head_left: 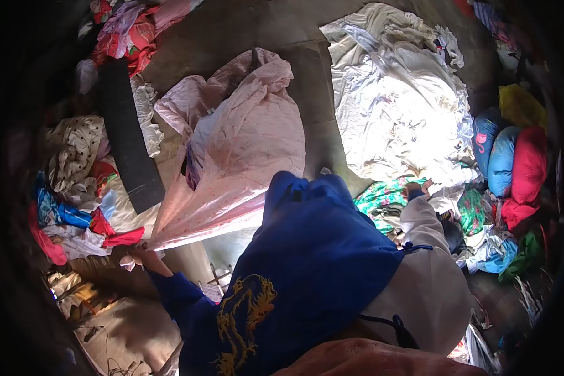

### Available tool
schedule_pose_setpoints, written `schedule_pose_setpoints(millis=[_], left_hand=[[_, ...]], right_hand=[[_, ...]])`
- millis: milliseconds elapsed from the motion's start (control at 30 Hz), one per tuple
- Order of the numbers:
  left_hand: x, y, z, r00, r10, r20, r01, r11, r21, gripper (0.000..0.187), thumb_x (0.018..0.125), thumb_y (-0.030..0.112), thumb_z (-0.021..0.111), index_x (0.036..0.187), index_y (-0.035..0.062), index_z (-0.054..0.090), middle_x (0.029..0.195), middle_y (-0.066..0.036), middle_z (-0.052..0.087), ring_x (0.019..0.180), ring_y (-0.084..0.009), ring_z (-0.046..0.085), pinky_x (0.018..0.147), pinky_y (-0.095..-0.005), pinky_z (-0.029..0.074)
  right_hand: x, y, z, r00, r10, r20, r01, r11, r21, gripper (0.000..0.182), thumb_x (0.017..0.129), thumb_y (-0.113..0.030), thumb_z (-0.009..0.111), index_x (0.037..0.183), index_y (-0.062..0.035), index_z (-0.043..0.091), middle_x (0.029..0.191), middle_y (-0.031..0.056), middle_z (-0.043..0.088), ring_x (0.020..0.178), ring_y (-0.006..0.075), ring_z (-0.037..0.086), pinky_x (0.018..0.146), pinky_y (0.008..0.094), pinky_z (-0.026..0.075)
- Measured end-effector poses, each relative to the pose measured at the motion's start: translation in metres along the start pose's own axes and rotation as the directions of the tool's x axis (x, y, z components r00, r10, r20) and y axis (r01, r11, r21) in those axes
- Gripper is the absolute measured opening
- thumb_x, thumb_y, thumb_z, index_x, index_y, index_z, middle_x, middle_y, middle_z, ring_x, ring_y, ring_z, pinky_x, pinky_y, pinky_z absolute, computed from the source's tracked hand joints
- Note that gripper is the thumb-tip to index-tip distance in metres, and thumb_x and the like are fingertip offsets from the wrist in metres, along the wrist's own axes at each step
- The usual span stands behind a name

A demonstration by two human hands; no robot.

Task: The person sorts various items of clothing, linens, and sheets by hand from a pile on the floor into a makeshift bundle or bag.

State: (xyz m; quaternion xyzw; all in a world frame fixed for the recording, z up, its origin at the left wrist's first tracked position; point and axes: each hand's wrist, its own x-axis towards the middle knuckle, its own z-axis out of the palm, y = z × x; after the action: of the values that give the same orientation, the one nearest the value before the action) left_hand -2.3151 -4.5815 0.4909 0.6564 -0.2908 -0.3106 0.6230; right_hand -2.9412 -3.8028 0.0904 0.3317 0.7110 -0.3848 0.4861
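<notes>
Out to your left, your left arm angles away from your body in its blue sleeve (185, 301), and the bare left hand (147, 257) is closed on a gathered corner of the pale pink cloth (250, 131). The fingers are bunched over the fabric, and a small tuft of pink pokes out beyond them. From your grip, the lower edge of the pink cloth runs in a fairly straight line towards your knees, while the rest spreads over the floor (313, 94) in front of you, wide and loosely folded.

On your other side, your right arm reaches forward in its white sleeve (429, 250), bent past the knees. Your right hand (413, 187) is low at the green floral cloth (382, 194), just below the bright heap of white fabric (395, 94); it is too small and shadowed to tell whether its fingers are apart or closed on anything. Your two hands are well apart, one on each side of your body.

Beyond the left hand lies a long dark board (128, 138), with mixed clothes beside it. Stuffed red and blue bundles (527, 166) sit at the far right.
</notes>
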Motion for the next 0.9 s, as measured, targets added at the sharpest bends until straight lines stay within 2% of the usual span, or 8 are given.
schedule_pose_setpoints(millis=[67, 367, 500, 633, 733, 800, 867, 900], left_hand=[[-0.007, -0.01, 0.021, 0.999, -0.021, -0.024, 0.022, 1.0, 0.017, 0.038, 0.093, 0.043, 0.052, 0.068, 0.0196, 0.037, 0.053, 0.003, 0.029, 0.045, -0.0125, 0.032, 0.049, -0.0282, 0.032], [-0.03, -0.1, 0.151, 0.974, -0.225, 0.016, 0.223, 0.969, 0.106, 0.043, 0.094, 0.045, 0.052, 0.067, 0.0156, 0.035, 0.051, 0.003, 0.027, 0.042, -0.0133, 0.028, 0.043, -0.0309, 0.03], [-0.121, -0.142, 0.265, 0.968, -0.247, 0.035, 0.239, 0.958, 0.159, 0.048, 0.093, 0.045, 0.055, 0.061, 0.0173, 0.032, 0.049, 0.002, 0.029, 0.041, -0.0124, 0.028, 0.041, -0.0303, 0.029], [-0.187, -0.218, 0.31, 0.893, -0.432, 0.123, 0.388, 0.881, 0.27, 0.038, 0.089, 0.041, 0.064, 0.069, 0.0166, 0.043, 0.052, 0.002, 0.039, 0.043, -0.0112, 0.035, 0.041, -0.0285, 0.029], [-0.234, -0.232, 0.323, 0.873, -0.464, -0.149, 0.478, 0.754, 0.45, 0.032, 0.09, 0.037, 0.063, 0.073, 0.0168, 0.046, 0.05, 0.002, 0.033, 0.039, -0.0128, 0.034, 0.048, -0.0277, 0.036], [-0.229, -0.258, 0.27, 0.861, -0.476, -0.177, 0.499, 0.724, 0.476, 0.028, 0.09, 0.039, 0.063, 0.081, 0.0162, 0.051, 0.055, 0.002, 0.038, 0.042, -0.0115, 0.037, 0.045, -0.0271, 0.032], [-0.232, -0.237, 0.264, 0.851, -0.493, -0.184, 0.515, 0.712, 0.478, 0.03, 0.093, 0.039, 0.058, 0.078, 0.0133, 0.052, 0.059, 0.002, 0.041, 0.048, -0.0102, 0.039, 0.047, -0.0263, 0.032], [-0.233, -0.228, 0.26, 0.845, -0.501, -0.187, 0.524, 0.705, 0.478, 0.033, 0.094, 0.039, 0.056, 0.076, 0.0119, 0.053, 0.061, 0.003, 0.043, 0.05, -0.0095, 0.04, 0.048, -0.0259, 0.032]], right_hand=[[-0.024, -0.062, 0.06, 0.996, -0.064, 0.055, 0.07, 0.99, -0.121, 0.02, 0.089, -0.022, 0.054, 0.106, -0.0112, 0.058, 0.094, 0.009, 0.065, 0.075, 0.0253, 0.066, 0.062, 0.0438, 0.052], [-0.021, -0.251, 0.212, 0.911, -0.284, 0.298, 0.377, 0.866, -0.329, 0.021, 0.087, -0.022, 0.06, 0.101, -0.0062, 0.062, 0.081, 0.0069, 0.067, 0.072, 0.0189, 0.069, 0.057, 0.0335, 0.053], [0.033, -0.319, 0.195, 0.975, -0.082, 0.205, 0.165, 0.886, -0.434, 0.024, 0.087, -0.024, 0.061, 0.105, -0.0076, 0.06, 0.088, 0.0111, 0.066, 0.071, 0.0245, 0.068, 0.063, 0.0382, 0.053], [0.099, -0.381, 0.154, 0.991, 0.128, 0.026, -0.102, 0.883, -0.459, 0.012, 0.085, -0.017, 0.055, 0.077, -0.0097, 0.052, 0.062, 0.0057, 0.055, 0.053, 0.0218, 0.057, 0.041, 0.0356, 0.041], [0.127, -0.475, 0.18, 0.986, 0.163, -0.033, -0.151, 0.797, -0.585, 0.012, 0.086, -0.016, 0.056, 0.077, -0.0095, 0.053, 0.063, 0.0059, 0.055, 0.049, 0.0223, 0.056, 0.039, 0.036, 0.04], [0.16, -0.532, 0.224, 1.0, 0.017, -0.006, -0.016, 0.757, -0.653, 0.013, 0.087, -0.019, 0.056, 0.078, -0.0102, 0.054, 0.066, 0.0061, 0.056, 0.049, 0.023, 0.057, 0.039, 0.0363, 0.041], [0.246, -0.576, 0.266, 0.946, -0.047, 0.321, 0.314, 0.38, -0.87, 0.013, 0.088, -0.019, 0.057, 0.08, -0.0085, 0.056, 0.066, 0.0058, 0.056, 0.05, 0.0227, 0.056, 0.039, 0.0347, 0.042], [0.191, -0.614, 0.325, 0.973, -0.123, 0.193, 0.224, 0.678, -0.699, 0.015, 0.087, -0.021, 0.058, 0.08, -0.0069, 0.057, 0.066, 0.0058, 0.057, 0.05, 0.0206, 0.056, 0.04, 0.0333, 0.042]])
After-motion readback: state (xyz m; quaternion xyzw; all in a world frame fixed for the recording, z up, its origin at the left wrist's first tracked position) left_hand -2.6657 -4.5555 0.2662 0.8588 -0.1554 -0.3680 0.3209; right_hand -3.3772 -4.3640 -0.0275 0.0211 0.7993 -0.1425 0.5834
